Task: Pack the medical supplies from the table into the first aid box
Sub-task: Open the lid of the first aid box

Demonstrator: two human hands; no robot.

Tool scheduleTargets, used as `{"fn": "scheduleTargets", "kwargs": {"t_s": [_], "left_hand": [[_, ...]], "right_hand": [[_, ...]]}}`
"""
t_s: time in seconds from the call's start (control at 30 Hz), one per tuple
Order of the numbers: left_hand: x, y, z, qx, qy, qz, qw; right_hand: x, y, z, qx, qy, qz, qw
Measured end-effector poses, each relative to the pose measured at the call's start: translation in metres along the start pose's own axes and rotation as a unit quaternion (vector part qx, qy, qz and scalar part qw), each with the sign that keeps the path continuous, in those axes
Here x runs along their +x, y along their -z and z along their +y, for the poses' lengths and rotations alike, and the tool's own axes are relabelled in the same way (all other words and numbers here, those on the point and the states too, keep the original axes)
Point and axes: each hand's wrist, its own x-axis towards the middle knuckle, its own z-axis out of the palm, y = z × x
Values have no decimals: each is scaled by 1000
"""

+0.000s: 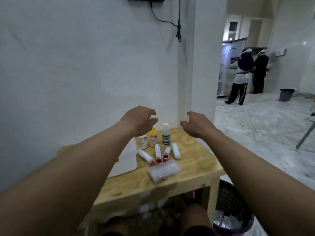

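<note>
Wooden counter by white wall, bottles, rolls, white box, both hands' grips open, empty, left, right.

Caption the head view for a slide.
Both bare hands, left and right, hover open above bottles and bandage rolls on the wooden table.

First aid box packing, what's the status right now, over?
Left hand and right hand open, empty, above table. Bottles, rolls, packet unpacked beside white box. Nothing blocking.
</note>
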Motion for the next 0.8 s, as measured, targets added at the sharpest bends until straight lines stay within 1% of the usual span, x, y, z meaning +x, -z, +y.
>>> {"fn": "scheduleTargets", "kwargs": {"t_s": [0.2,0.33,0.4,0.5,0.6,0.73,0.8], "left_hand": [[-78,5,-70,-4,103,14,995],[-119,-10,-94,-6,172,39,984],[-134,-24,-102,-13,198,36,980],[-147,-43,-111,-26,211,18,977],[-148,-52,-118,-47,206,34,977],[-146,-60,-130,-47,197,55,978],[-148,-67,-130,-39,221,75,972]], "right_hand": [[-19,-33,-89,12,95,-31,995],[-28,-61,-132,14,164,-69,984],[-30,-75,-146,12,194,-94,976],[-32,-93,-158,-7,229,-117,966],[-34,-104,-162,-21,245,-129,961],[-33,-116,-161,-6,246,-101,964],[-34,-120,-161,-6,245,-99,964]]}}
